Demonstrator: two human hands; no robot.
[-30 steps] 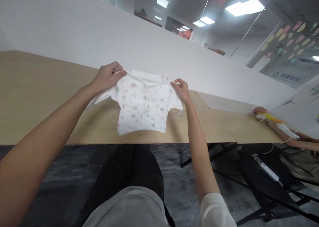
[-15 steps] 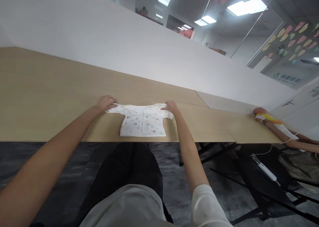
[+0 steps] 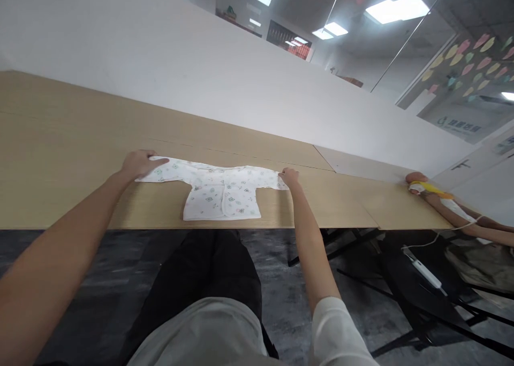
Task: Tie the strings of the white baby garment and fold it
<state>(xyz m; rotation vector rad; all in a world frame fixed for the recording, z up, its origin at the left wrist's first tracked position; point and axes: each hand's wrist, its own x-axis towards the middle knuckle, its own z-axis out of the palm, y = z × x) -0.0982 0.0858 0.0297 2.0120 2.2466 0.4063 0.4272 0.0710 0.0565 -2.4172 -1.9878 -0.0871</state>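
A white baby shirt [image 3: 225,192] with a small printed pattern lies spread on the wooden table [image 3: 329,197], its sleeves stretched out to both sides. My left hand [image 3: 138,164] grips the end of the left sleeve, with the thumb lying over the cloth. At the opposite cuff, my right hand [image 3: 289,176] pinches the sleeve end between thumb and fingers. The lower hem rests close to the table's near edge. Parts of both cuffs are hidden by my fingers.
A white wall [image 3: 180,71] with glass panels above runs behind the table. At far right another person's arms [image 3: 461,211] reach onto the table beside a doll-like thing in yellow [image 3: 428,187]. Below stands a black chair [image 3: 425,302] with a white power strip [image 3: 425,274].
Both hands have moved apart, the left one further left and the right one further right. The shirt's sleeves are now drawn out longer and flatter, and its body has shifted slightly left.
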